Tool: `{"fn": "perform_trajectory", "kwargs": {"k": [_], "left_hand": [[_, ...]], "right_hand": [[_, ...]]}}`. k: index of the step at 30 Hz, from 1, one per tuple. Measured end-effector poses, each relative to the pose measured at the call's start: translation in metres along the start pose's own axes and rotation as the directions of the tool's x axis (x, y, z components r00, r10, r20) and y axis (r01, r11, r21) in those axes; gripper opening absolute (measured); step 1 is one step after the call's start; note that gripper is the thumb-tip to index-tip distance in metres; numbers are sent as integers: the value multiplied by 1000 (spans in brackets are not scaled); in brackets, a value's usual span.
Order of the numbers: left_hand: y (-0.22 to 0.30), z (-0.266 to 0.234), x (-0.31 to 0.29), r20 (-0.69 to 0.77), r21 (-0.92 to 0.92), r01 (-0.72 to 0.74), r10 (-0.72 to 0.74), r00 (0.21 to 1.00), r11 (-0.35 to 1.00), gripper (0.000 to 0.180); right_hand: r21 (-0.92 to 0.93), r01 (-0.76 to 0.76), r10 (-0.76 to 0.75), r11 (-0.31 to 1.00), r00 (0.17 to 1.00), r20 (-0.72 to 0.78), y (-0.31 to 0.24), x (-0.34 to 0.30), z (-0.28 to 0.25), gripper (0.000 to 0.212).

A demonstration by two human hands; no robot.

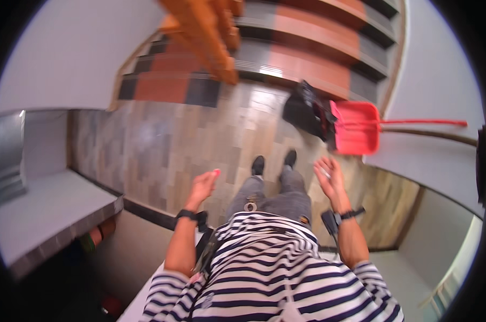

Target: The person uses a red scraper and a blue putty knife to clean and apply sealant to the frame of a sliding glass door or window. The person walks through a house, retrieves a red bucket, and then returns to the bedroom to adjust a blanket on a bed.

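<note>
Red dustpan (pixel 359 140) ahead of the right hand (pixel 332 181)

The dustpan looks light, stiff and rather slick – its long red handle (pixel 430 122) seems the natural grip. It sits beside a black bag (pixel 303 114), forward and slightly right of the right hand, apart from it. Both the right and left hand (pixel 201 187) are part-curled – I cannot tell whether either pinches anything small.

Dustpan (pixel 359 138) right of bag (pixel 302 111), ahead of right hand (pixel 331 177); stairs (pixel 315 59) beyond.
</note>
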State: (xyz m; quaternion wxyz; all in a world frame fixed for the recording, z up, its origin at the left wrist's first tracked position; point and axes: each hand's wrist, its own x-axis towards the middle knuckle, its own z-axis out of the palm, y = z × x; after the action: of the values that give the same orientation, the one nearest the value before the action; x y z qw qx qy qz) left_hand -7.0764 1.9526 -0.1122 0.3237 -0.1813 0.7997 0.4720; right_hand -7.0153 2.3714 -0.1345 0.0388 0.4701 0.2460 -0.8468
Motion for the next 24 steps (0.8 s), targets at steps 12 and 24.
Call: {"fn": "perform_trajectory", "kwargs": {"k": [12,24], "left_hand": [[-27,33,-103,67,291,612,-654,754,735,37],[19,88,-78,39,146,771,-783,621,620,37]], "right_hand": [[46,-136,137,990,990,-25,-57,224,-2,38],[50,7,8,999,955,-296,-64,375,-54,57]]}}
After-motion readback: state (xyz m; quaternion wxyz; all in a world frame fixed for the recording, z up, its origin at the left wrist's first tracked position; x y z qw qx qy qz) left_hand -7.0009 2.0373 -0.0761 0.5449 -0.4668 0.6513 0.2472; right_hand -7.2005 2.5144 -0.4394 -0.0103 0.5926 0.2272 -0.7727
